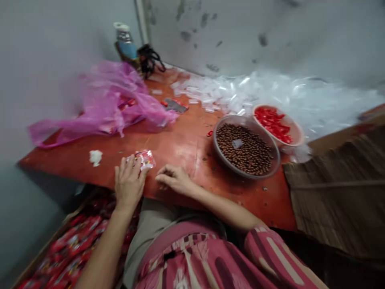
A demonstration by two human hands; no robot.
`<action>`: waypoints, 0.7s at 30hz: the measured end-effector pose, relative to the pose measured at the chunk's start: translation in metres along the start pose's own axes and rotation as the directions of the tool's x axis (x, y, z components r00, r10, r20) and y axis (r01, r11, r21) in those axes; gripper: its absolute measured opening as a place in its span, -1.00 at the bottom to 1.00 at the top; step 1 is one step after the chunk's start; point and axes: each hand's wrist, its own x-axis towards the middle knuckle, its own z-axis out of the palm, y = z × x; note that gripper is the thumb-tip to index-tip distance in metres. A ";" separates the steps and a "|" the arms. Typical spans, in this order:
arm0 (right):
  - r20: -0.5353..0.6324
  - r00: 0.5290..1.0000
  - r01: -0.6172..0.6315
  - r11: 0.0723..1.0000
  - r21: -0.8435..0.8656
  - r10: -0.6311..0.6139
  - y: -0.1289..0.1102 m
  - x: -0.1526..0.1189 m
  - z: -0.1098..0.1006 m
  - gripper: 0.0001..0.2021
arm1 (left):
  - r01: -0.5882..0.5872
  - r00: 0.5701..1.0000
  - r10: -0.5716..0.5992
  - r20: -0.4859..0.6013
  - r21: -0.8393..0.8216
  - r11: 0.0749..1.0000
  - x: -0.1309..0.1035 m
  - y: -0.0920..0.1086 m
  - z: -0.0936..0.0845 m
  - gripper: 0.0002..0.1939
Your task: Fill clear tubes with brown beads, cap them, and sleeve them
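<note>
Small red-and-white packet (145, 159) at the near edge of the red table (180, 140), pinned under the fingertips of the left hand (128, 182). Right hand (173, 178) just beside it, fingers curled together on the tabletop; contents hidden. Step in hand, apparently: filling or closing the packet. Next move would call for reaching the bowl of brown beads (246, 146); bowl of red pieces (276, 124) touching behind it.

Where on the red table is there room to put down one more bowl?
Bare table lies between the pink bag and the brown-bead bowl, beyond both hands. Crowded: the back right, with clear packets and the red-piece bowl.
</note>
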 end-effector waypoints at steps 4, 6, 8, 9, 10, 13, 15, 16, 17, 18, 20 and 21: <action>-0.023 0.999 -0.039 0.999 -0.018 0.038 0.008 0.001 -0.009 -0.70 | -0.073 0.996 0.065 0.060 0.140 0.987 0.026 -0.009 0.025 -0.59; -0.036 0.998 -0.054 0.998 -0.028 0.053 0.011 0.002 -0.015 -0.75 | -0.070 0.997 0.064 0.048 0.131 0.989 0.025 -0.016 0.029 -0.63; -0.051 0.998 -0.036 0.997 -0.067 0.033 0.011 0.007 -0.021 -0.81 | -0.058 0.998 0.054 0.038 0.104 0.993 0.022 -0.019 0.029 -0.65; -0.075 0.997 -0.013 0.995 -0.095 0.006 0.010 0.011 -0.023 -0.84 | -0.051 0.998 0.048 0.030 0.090 0.995 0.021 -0.019 0.028 -0.65; -0.111 0.993 0.015 0.992 -0.122 -0.029 0.008 0.015 -0.024 -0.86 | -0.045 0.999 0.044 0.016 0.075 0.996 0.019 -0.017 0.027 -0.65; -0.232 0.969 0.061 0.993 -0.099 -0.083 0.000 0.028 -0.024 -0.80 | -0.049 0.998 0.050 -0.032 0.029 0.998 0.014 -0.003 0.022 -0.66; -0.205 0.978 0.037 0.998 0.051 -0.026 -0.005 0.036 -0.022 -0.67 | -0.073 0.997 0.072 -0.041 -0.025 0.997 0.010 0.009 0.020 -0.68; -0.172 0.985 0.018 0.992 0.124 0.004 -0.006 0.039 -0.021 -0.63 | -0.085 0.996 0.082 -0.047 -0.065 0.994 0.008 0.015 0.019 -0.68; -0.149 0.989 0.010 0.986 0.167 0.015 -0.008 0.043 -0.020 -0.60 | -0.098 0.994 0.092 -0.051 -0.117 0.988 0.007 0.021 0.017 -0.69; -0.151 0.988 0.015 0.983 0.181 0.013 -0.008 0.046 -0.020 -0.59 | -0.093 0.995 0.085 -0.052 -0.181 0.979 0.005 0.026 0.015 -0.69; -0.183 0.983 0.038 0.983 0.182 -0.004 -0.011 0.052 -0.022 -0.58 | -0.023 0.998 0.002 -0.063 -0.346 0.938 0.003 0.035 0.011 -0.66; -0.196 0.981 0.047 0.984 0.172 -0.012 -0.012 0.054 -0.023 -0.58 | 0.041 0.994 -0.081 -0.071 -0.449 0.892 0.003 0.038 0.008 -0.61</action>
